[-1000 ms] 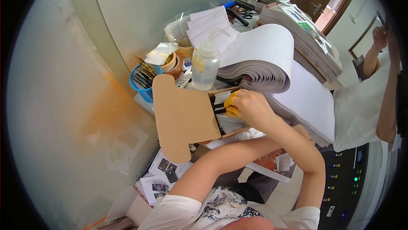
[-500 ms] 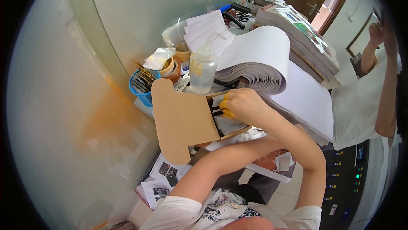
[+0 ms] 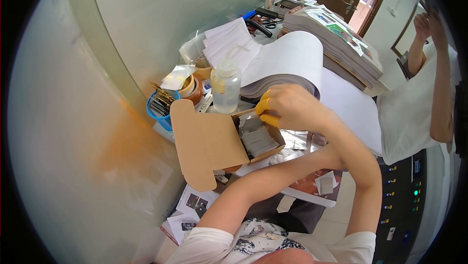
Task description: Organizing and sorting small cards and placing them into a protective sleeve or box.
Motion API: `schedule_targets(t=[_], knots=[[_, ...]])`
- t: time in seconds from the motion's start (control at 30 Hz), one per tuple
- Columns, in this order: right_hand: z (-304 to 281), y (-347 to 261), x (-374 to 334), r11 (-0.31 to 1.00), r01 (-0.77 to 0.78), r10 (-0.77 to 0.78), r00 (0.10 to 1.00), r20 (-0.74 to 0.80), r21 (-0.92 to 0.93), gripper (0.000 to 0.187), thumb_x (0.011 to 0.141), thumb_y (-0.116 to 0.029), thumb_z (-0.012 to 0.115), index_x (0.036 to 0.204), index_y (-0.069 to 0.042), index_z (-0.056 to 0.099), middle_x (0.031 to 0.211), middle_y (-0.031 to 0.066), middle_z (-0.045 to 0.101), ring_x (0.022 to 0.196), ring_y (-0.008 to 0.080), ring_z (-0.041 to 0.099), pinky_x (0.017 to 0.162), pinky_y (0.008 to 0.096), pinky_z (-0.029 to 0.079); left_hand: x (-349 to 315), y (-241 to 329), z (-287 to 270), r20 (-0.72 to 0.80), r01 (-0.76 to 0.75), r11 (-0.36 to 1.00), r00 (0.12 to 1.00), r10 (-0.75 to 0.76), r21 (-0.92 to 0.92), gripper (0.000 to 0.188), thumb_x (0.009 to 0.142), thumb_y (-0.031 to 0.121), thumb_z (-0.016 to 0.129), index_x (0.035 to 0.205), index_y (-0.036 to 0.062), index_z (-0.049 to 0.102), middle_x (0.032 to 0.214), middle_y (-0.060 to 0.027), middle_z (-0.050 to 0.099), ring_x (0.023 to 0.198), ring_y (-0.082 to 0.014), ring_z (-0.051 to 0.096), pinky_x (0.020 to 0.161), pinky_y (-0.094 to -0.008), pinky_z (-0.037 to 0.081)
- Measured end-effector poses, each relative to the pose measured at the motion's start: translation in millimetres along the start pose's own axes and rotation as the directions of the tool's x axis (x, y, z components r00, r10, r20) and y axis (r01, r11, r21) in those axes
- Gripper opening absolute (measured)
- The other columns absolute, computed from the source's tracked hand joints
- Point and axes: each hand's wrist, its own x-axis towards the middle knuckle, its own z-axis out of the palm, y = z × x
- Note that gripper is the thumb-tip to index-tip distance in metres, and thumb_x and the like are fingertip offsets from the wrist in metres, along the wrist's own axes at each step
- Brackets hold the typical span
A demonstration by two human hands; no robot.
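My right hand (image 3: 295, 105), with yellow covers on some fingers, is above the far right edge of an open cardboard box (image 3: 279, 153). Its fingers curl together and downward; whatever they may hold is hidden. Rows of flat, grey-white packets (image 3: 261, 139) fill part of the box, and its tan lid (image 3: 209, 137) lies folded out to the left. My left forearm (image 3: 273, 176) reaches across to the right, passing beneath my right forearm. Behind it my left hand is out of sight. Crumpled clear and silvery plastic (image 3: 295, 139) lies just right of the box.
Behind the box stands a clear squeeze bottle (image 3: 226, 88), beside a blue basket (image 3: 161, 113) of thin tools. A large curled stack of white sheets (image 3: 292, 59) and a thick pile of papers (image 3: 331, 44) lie farther back. A co-worker (image 3: 414, 98) is at the right.
My right hand has lifted out of the box and moved slightly up and right, uncovering the packets inside. The view has shifted a little.
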Motion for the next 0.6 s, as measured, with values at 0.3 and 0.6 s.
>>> schedule_targets(t=[0.3,0.6], knots=[[-98.2,2.5,-71.6,0.94,-0.254,0.272,0.961,-0.051,0.227,0.015,0.067,-0.005,0.069,0.082,-0.001,0.065,0.079,0.0073,0.064,0.065,0.0164,0.055,0.06,0.026,0.046,20.3,-4.8,-19.9,0.053,0.15,0.582,0.982,-0.181,-0.799,0.014,0.082,0.013,0.054,0.09,0.0033,0.059,0.062,0.0016,0.051,0.044,-0.0034,0.036,0.042,-0.0191,0.028],[-124.0,1.4,-177.1,0.799,-0.45,0.495,0.869,-0.009,0.399,0.014,0.071,-0.01,0.07,0.078,-0.001,0.063,0.076,0.0037,0.061,0.064,0.0103,0.052,0.06,0.0244,0.043,17.7,24.9,-50.3,0.221,0.22,0.119,0.975,-0.005,-0.968,0.061,0.087,0.052,0.052,0.124,0.0043,0.042,0.095,-0.0154,0.063,0.045,0.0005,0.025,0.042,-0.0131,0.021]])
